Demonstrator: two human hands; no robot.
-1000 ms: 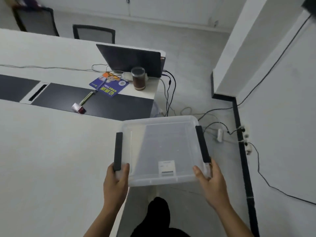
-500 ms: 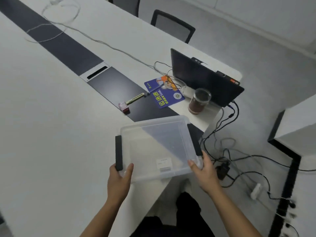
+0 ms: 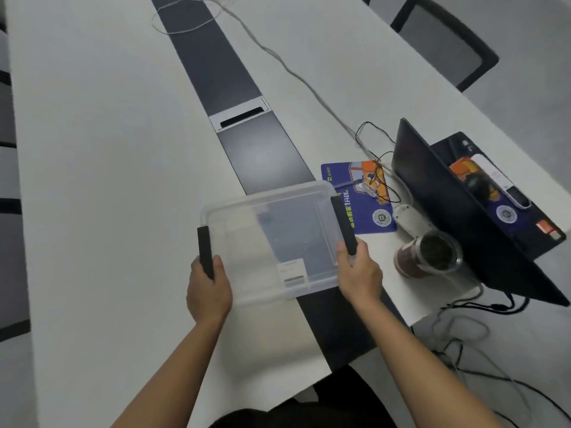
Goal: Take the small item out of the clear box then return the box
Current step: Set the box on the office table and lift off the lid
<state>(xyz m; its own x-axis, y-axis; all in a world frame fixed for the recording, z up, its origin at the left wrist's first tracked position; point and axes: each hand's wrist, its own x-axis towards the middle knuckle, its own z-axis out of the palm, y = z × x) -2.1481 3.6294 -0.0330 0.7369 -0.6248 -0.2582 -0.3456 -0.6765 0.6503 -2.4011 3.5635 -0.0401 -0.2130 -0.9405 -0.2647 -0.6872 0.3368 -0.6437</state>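
Observation:
A clear plastic box (image 3: pixel 272 239) with a lid and two black side clips is held level over the white table (image 3: pixel 102 186), across its dark centre strip. My left hand (image 3: pixel 208 288) grips its near left corner by the left clip. My right hand (image 3: pixel 360 273) grips the near right corner by the right clip. A white label shows on the box's near side. I see no small item inside the box; the small red item seen earlier on the strip is hidden now.
To the right lie a blue mouse pad (image 3: pixel 360 196), a jar of dark liquid (image 3: pixel 428 253), an open laptop (image 3: pixel 463 205) and a white power strip (image 3: pixel 408 219). Cables run across the table and floor. A chair (image 3: pixel 445 41) stands at the far right.
The box has come from beyond the table's end to over the table, and my view has swung left. Both hands keep their grip on it.

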